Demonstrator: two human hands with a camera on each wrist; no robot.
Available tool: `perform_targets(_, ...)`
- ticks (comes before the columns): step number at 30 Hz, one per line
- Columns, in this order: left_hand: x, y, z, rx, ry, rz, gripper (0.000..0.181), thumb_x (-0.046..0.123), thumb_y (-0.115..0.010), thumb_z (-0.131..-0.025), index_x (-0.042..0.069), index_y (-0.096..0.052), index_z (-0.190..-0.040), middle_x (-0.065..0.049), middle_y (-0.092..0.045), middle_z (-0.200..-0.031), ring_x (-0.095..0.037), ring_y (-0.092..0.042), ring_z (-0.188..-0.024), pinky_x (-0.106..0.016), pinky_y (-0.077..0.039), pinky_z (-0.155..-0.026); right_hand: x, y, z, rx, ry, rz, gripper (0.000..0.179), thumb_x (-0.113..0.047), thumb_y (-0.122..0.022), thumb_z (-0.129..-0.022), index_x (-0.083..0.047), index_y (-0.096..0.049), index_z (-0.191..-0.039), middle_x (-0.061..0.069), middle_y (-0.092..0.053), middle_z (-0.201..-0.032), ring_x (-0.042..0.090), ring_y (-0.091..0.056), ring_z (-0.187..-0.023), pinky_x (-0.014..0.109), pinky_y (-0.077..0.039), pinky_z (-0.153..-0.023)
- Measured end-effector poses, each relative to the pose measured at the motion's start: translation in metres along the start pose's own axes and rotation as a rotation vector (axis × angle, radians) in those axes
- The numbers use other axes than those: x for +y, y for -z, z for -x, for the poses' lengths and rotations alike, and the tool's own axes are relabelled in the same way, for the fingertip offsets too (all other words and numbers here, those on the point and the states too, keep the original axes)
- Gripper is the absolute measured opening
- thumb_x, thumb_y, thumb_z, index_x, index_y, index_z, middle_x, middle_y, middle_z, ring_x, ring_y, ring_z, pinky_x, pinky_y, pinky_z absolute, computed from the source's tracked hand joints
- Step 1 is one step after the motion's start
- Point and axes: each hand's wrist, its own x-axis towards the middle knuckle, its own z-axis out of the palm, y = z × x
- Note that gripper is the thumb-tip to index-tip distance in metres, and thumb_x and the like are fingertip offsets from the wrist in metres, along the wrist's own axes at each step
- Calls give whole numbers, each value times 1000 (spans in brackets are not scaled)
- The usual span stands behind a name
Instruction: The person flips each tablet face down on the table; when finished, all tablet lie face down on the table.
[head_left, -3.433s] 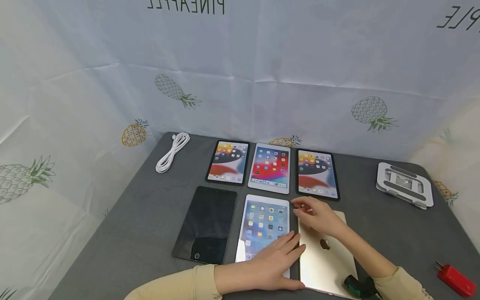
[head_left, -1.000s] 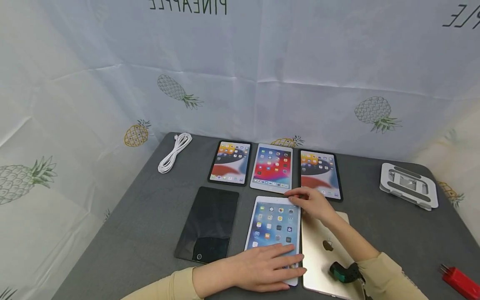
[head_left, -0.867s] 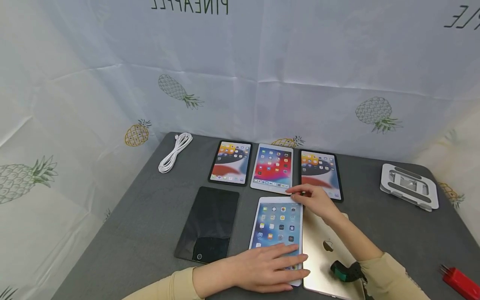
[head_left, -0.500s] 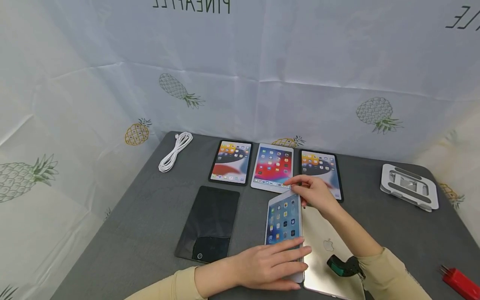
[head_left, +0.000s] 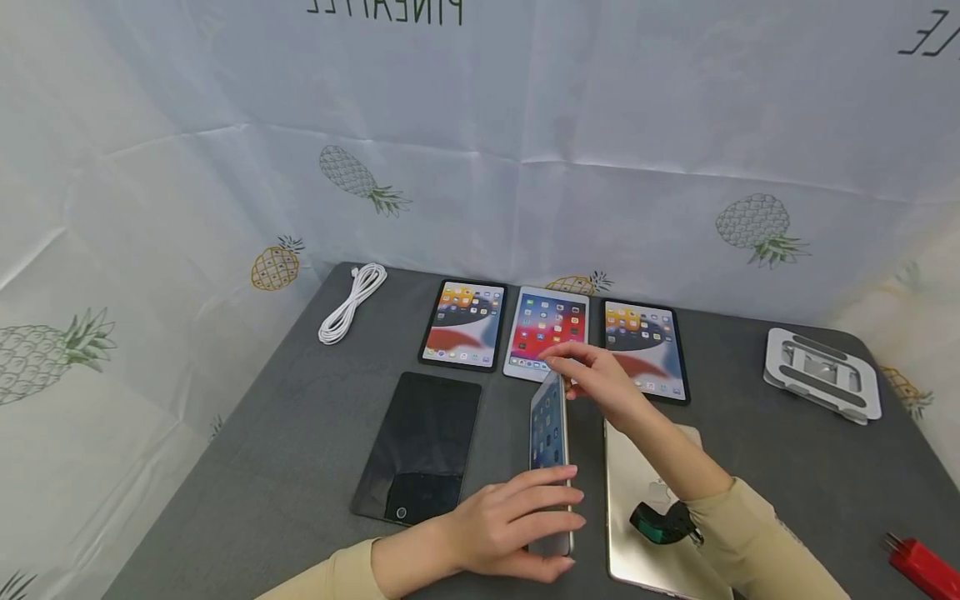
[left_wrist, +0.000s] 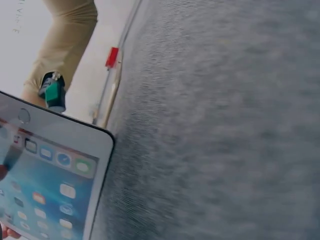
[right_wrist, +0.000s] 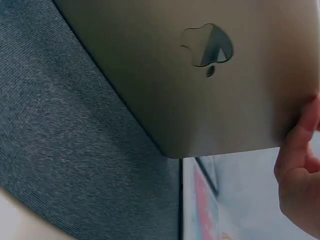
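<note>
A white-framed tablet (head_left: pixel 547 425) stands on its long edge, its lit screen facing left. Its gold back (right_wrist: pixel 240 95) with an apple logo fills much of the right wrist view. My right hand (head_left: pixel 603 387) pinches its far upper corner. The left hand (head_left: pixel 510 525) holds the near end, fingers reaching across the screen side to the upper edge and thumb lower down; its contact on the far side is hidden. In the left wrist view, the screen (left_wrist: pixel 50 185) and home button show. To the right, a gold tablet (head_left: pixel 637 533) lies face down under the right forearm.
Behind lie three lit tablets: a left black one (head_left: pixel 465 325), a white one (head_left: pixel 551 321) and a right black one (head_left: pixel 645 346). A dark-screened tablet (head_left: pixel 420 442) lies left. Around them are a white cable (head_left: pixel 352 304), grey stand (head_left: pixel 821 375) and red plug (head_left: pixel 928 567).
The white-framed tablet lay flat, slid right, and has since been tipped up onto its long edge, screen turning left. Both hands have turned with it and shifted slightly left over the last half second.
</note>
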Motion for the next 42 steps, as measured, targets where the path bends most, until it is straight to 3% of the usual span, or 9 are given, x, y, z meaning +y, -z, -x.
perform_targets(5,0,4,5,15,-6,-3,48,26,-82,-75,-1,-64,-110,-20,-63,-121,-35,-54,-124,-31,-46,-100,16,-9,-6,-49,39,39,39,-36,-51,-101,-4,-66,-119,23,-59,-124,29,-52,-116,48,-46,-96)
perform_targets(8,-1,5,8,4,-5,2,49,27,-81,-75,-1,-63,-111,-20,-62,-122,-35,-54,-124,-31,-45,-100,27,-13,-7,-61,91,20,42,-37,-44,-104,-3,-66,-118,22,-60,-124,32,-49,-123,57,-32,-108)
perform_targets(11,-2,6,8,-2,-22,5,48,28,-79,-77,-1,-63,-111,-20,-63,-121,-35,-54,-124,-32,-45,-101,37,-15,-8,-83,151,-30,47,-36,-39,-106,3,-64,-116,22,-60,-121,33,-49,-121,52,-29,-110)
perform_targets(16,-3,8,6,-9,-50,32,52,29,-81,-77,-4,-63,-112,-21,-63,-119,-36,-55,-123,-33,-45,-101,47,-19,-10,-144,234,-175,54,-41,-34,-106,10,-53,-101,12,-61,-102,27,-55,-103,34,-41,-95)
perform_targets(23,-4,9,8,-15,-28,43,61,31,-85,-75,-7,-62,-117,-23,-59,-122,-38,-52,-124,-35,-45,-102,49,-28,-17,-143,309,-261,52,-43,-35,-105,4,-41,-84,6,-44,-78,25,-42,-77,31,-37,-71)
perform_targets(28,-4,5,9,-10,40,17,66,35,-85,-75,-5,-60,-122,-25,-55,-129,-39,-48,-128,-41,-44,-103,40,-32,-20,-21,179,-173,38,-29,-43,-105,-3,-49,-79,6,-43,-73,17,-41,-69,27,-34,-64)
perform_targets(32,-7,2,12,-40,85,-5,77,40,-84,-74,-6,-54,-128,-28,-49,-137,-44,-45,-130,-47,-40,-105,33,-33,-20,6,85,-67,33,-25,-50,-103,-8,-48,-74,1,-40,-65,11,-38,-58,23,-31,-53)
perform_targets(36,-9,3,18,-83,151,14,89,43,-84,-72,-9,-47,-134,-31,-41,-143,-49,-40,-131,-44,-39,-107,30,-32,-21,12,49,41,35,-26,-55,-101,-9,-44,-72,-1,-35,-59,11,-35,-51,22,-26,-47)
perform_targets(42,-11,12,29,-196,308,42,100,47,-84,-69,-9,-41,-141,-32,-32,-149,-45,-30,-138,-38,-37,-108,33,-33,-24,50,21,238,33,-37,-63,-95,-9,-55,-79,0,-40,-60,15,-39,-52,23,-27,-45)
